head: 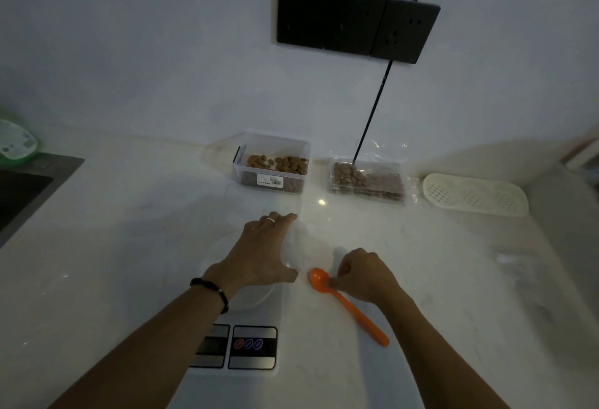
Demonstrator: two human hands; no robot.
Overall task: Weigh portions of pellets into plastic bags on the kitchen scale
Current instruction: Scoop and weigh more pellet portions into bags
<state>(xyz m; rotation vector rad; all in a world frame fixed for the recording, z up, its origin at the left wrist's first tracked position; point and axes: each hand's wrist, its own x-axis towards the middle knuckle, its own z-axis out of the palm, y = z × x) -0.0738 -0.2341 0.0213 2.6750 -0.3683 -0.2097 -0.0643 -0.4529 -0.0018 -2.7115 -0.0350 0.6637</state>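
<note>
A white kitchen scale (252, 347) sits on the counter in front of me, its round platform partly under my left wrist. My left hand (264, 248) lies with straight fingers against a clear plastic bag (304, 246) over the scale's far side. My right hand (363, 275) has curled fingers pinching the orange spoon (343, 303) near its bowl; the spoon lies on the counter right of the scale. A clear tub of brown pellets (275, 165) stands by the wall. Filled bags of pellets (369, 180) lie to its right.
A white perforated mat (475, 194) lies at the far right. A dark sink (22, 188) is at the left edge, with a green-and-white item (16, 142) behind it. Black wall sockets (353, 19) and a black cable (372, 110) hang above the pellets.
</note>
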